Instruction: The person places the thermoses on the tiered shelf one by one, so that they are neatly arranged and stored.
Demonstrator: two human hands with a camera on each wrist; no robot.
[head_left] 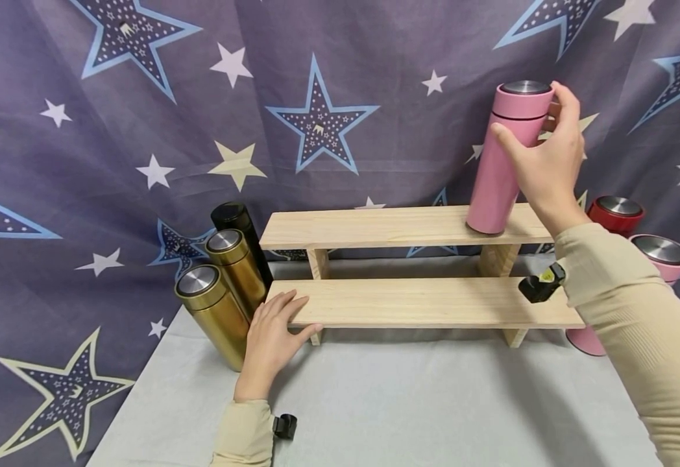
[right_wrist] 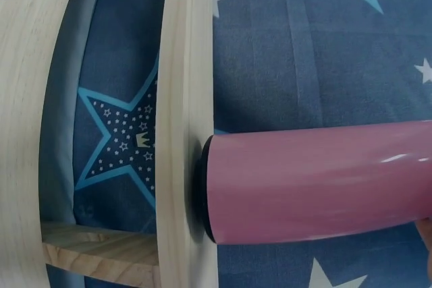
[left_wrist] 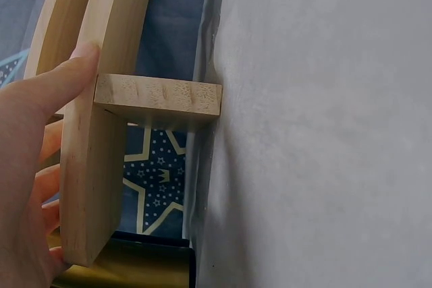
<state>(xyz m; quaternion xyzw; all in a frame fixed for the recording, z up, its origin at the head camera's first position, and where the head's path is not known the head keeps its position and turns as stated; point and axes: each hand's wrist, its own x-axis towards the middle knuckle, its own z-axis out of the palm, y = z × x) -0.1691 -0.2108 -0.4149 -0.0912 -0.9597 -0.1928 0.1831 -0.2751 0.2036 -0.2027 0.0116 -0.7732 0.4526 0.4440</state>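
A pink thermos bottle (head_left: pixel 506 155) with a steel-topped lid is gripped near its top by my right hand (head_left: pixel 550 152), thumb on the near side and fingers behind. Its black-rimmed base is right at the upper shelf board (head_left: pixel 369 227), toward the right end, and the bottle leans slightly in the head view. In the right wrist view the pink bottle (right_wrist: pixel 310 183) meets the board's edge (right_wrist: pixel 185 99). My left hand (head_left: pixel 272 337) rests on the left end of the lower shelf board (head_left: pixel 410 301), fingers spread over its top and thumb (left_wrist: pixel 67 79) at the front edge.
Two gold bottles (head_left: pixel 217 318) and a black bottle (head_left: pixel 241 227) stand left of the two-tier wooden rack. At its right, a red bottle (head_left: pixel 614 217) and another pink bottle (head_left: pixel 588 340) are partly behind my right sleeve. A star-patterned curtain (head_left: pixel 392 155) hangs behind.
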